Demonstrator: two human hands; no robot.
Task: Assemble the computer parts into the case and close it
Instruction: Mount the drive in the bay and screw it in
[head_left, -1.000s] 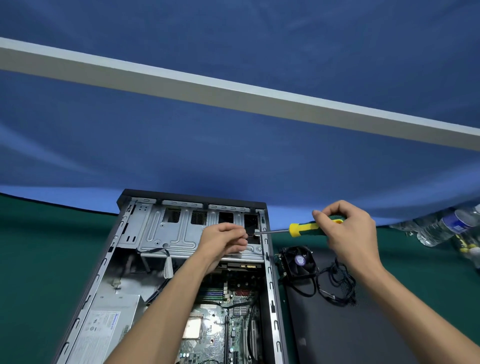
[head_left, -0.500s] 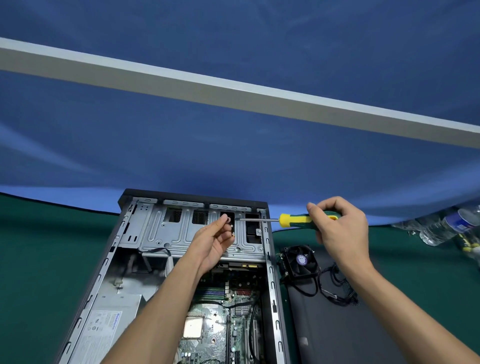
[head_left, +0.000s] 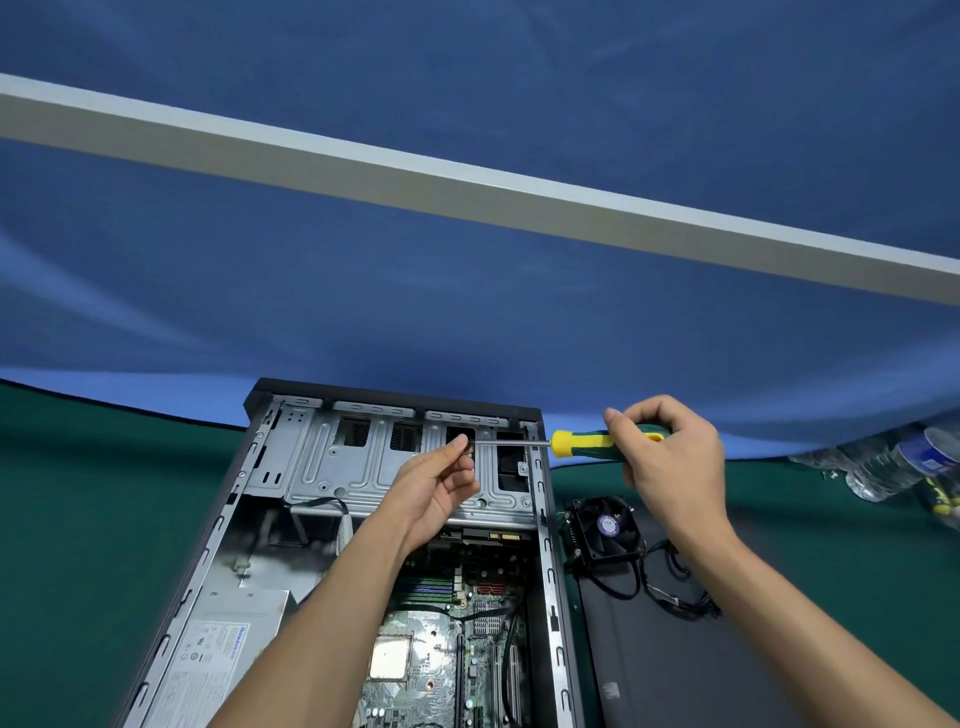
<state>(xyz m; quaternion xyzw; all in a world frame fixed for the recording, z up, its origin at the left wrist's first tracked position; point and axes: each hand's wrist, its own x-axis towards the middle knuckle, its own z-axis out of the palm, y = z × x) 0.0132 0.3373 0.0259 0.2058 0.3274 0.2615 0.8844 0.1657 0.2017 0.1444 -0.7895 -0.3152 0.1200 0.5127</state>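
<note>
Yellow-handled screwdriver is gripped in my right hand, its tip at my left hand, which pinches something small, probably a screw. Below my wrists the case lies open, board in; the fan and side panel, under my right forearm, remain.

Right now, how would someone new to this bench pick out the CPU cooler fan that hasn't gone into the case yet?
Find the open computer case lying on the green table. Beside its right wall lies a flat black side panel. The CPU cooler fan sits on that panel's far end: a square black block with a purple hub sticker, trailing a black cable.
</note>
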